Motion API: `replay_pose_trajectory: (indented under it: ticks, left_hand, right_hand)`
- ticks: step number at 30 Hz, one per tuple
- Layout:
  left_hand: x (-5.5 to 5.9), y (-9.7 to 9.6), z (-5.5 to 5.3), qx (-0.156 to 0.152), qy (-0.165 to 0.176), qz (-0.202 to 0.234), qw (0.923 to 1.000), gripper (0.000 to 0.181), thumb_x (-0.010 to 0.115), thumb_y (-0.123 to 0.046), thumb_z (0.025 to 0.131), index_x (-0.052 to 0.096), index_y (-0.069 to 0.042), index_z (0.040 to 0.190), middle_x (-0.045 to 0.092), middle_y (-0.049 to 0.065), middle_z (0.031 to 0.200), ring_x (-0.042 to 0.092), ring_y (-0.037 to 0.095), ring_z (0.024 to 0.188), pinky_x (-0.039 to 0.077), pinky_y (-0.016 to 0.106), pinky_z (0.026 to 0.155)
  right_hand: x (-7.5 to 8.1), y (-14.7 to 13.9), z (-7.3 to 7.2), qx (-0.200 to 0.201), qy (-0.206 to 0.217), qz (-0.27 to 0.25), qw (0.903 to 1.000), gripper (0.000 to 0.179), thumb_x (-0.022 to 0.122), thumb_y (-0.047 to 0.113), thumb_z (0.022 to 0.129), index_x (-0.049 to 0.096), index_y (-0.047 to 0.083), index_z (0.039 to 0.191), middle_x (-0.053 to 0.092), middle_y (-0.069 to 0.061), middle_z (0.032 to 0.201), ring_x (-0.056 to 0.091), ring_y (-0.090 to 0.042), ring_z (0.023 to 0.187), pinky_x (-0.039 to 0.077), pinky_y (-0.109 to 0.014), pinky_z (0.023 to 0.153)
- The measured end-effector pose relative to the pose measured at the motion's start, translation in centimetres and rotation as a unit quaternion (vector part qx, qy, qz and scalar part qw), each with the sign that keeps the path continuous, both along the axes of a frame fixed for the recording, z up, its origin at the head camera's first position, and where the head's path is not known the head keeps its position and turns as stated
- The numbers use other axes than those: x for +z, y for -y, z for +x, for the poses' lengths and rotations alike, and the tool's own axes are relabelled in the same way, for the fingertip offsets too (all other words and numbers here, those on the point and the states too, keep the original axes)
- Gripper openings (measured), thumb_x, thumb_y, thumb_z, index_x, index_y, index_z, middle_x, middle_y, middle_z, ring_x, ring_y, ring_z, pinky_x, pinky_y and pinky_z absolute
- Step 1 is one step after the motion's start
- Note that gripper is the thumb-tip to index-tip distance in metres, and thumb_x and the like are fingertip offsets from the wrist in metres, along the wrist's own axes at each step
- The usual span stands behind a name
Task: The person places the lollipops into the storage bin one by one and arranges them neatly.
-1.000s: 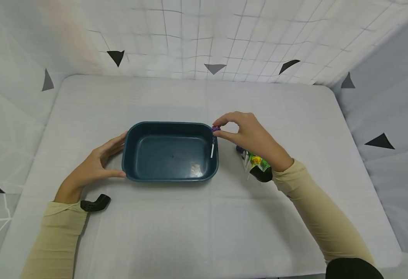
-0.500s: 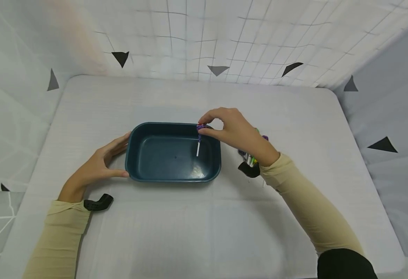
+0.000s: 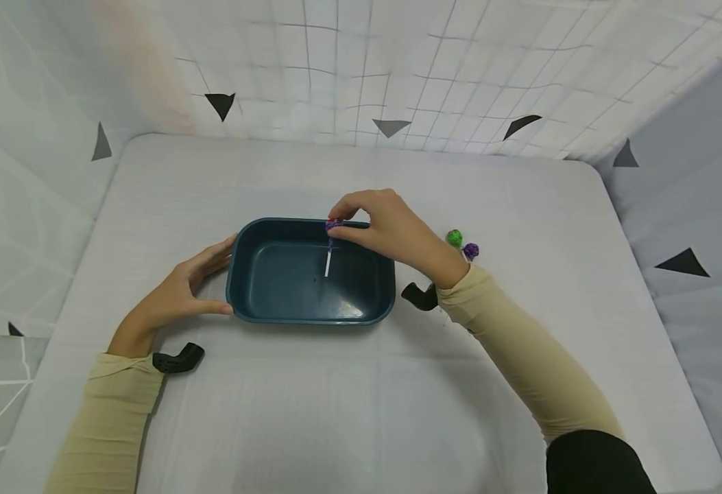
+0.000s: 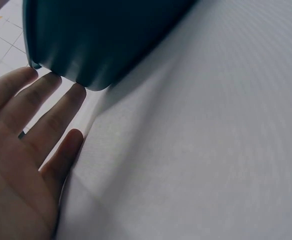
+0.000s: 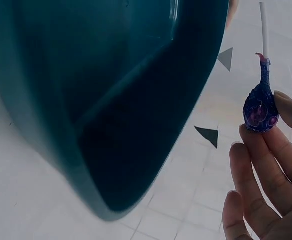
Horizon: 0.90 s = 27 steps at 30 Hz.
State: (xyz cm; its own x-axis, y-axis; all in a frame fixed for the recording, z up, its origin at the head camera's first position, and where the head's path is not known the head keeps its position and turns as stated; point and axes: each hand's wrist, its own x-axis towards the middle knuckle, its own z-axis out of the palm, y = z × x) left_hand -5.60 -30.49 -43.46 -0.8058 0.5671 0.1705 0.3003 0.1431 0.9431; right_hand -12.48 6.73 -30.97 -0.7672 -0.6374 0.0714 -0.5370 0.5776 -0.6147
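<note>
A dark teal plastic basin [image 3: 286,281] stands on the white table. My left hand [image 3: 172,295] is at its left end, with straight fingers [image 4: 56,117] touching the outer wall in the left wrist view. Above the basin, my right hand [image 3: 394,230] pinches a lollipop [image 3: 332,225] by its purple-wrapped head between thumb and fingertips. Its white stick points toward the near side in the head view. The right wrist view shows the lollipop [image 5: 260,110] beside the basin's rim [image 5: 111,216], apart from it. The basin's visible floor is bare.
Right of the basin lie a green-wrapped lollipop [image 3: 454,238] and a purple one [image 3: 471,251]; the right forearm hides what else lies there. Black wrist cameras sit at the left cuff [image 3: 178,358] and right cuff [image 3: 421,297]. White curtains surround the table.
My right hand has carried the lollipop leftward from the basin's right rim to over its inside. The green and purple lollipop heads have come into sight behind the forearm. My left hand stays at the basin.
</note>
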Motion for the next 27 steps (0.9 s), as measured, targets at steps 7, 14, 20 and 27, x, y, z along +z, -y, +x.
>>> replay_pose_trajectory:
  ticks: [7, 14, 20, 27]
  left_hand:
    - [0.0, 0.1, 0.1, 0.001, 0.005, -0.002, 1.0, 0.118, 0.087, 0.018, 0.067, 0.023, -0.003, 0.164, 0.025, 0.013, 0.172, 0.034, -0.001, 0.152, 0.032, 0.012, 0.122]
    - [0.1, 0.1, 0.1, 0.006, 0.011, -0.007, 0.9999, 0.119, 0.088, 0.016, 0.067, 0.023, -0.005, 0.165, 0.026, 0.014, 0.172, 0.035, -0.001, 0.151, 0.032, 0.012, 0.121]
    - [0.2, 0.0, 0.0, 0.009, 0.014, -0.01, 0.9998, 0.119, 0.088, 0.015, 0.067, 0.024, -0.006, 0.165, 0.026, 0.014, 0.171, 0.035, -0.002, 0.151, 0.032, 0.012, 0.121]
    - [0.2, 0.1, 0.2, 0.011, 0.018, -0.013, 0.9997, 0.118, 0.088, 0.014, 0.068, 0.024, -0.007, 0.165, 0.027, 0.013, 0.171, 0.035, -0.003, 0.15, 0.032, 0.011, 0.121]
  right_hand:
    - [-0.6, 1.7, -0.3, 0.007, 0.008, 0.005, 0.9999, 0.02, 0.077, 0.029, 0.095, 0.077, 0.015, 0.11, 0.078, 0.004, 0.103, 0.069, -0.01, 0.098, 0.056, -0.034, 0.091]
    - [-1.4, 3.5, -0.5, 0.02, 0.026, -0.005, 0.9994, 0.021, 0.077, 0.028, 0.096, 0.076, 0.013, 0.109, 0.078, 0.002, 0.101, 0.07, -0.009, 0.093, 0.059, -0.034, 0.09]
    - [-2.1, 4.9, -0.4, 0.023, 0.022, 0.014, 0.9994, 0.021, 0.076, 0.031, 0.096, 0.076, 0.015, 0.109, 0.077, 0.005, 0.098, 0.066, -0.01, 0.079, 0.054, -0.026, 0.072]
    - [-2.7, 6.9, -0.1, 0.021, 0.024, 0.039, 0.9987, 0.021, 0.075, 0.035, 0.096, 0.076, 0.019, 0.11, 0.077, 0.008, 0.1, 0.061, -0.008, 0.073, 0.05, -0.024, 0.064]
